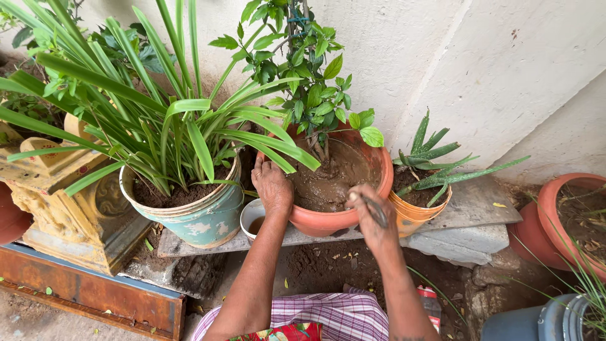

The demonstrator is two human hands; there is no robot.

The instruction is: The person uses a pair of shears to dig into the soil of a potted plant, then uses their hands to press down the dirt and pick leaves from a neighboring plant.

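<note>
Partly blurred right hand (372, 218) – tool indistinct – over muddy terracotta pot (328, 222)

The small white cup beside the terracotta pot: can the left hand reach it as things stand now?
Probably yes. The left hand rests on the terracotta pot rim, right above the white cup, and nothing lies between them.

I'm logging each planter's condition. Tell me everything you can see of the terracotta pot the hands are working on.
The terracotta pot is round, smooth and orange-red, probably plastic or clay, standing upright on a grey stone slab against the wall. It holds wet, muddy brown soil and a small leafy shrub on thin stems. The left hand rests on its near rim; the right hand, blurred, holds a thin tool over the rim. A pale green pot and a small orange pot flank it.
</note>
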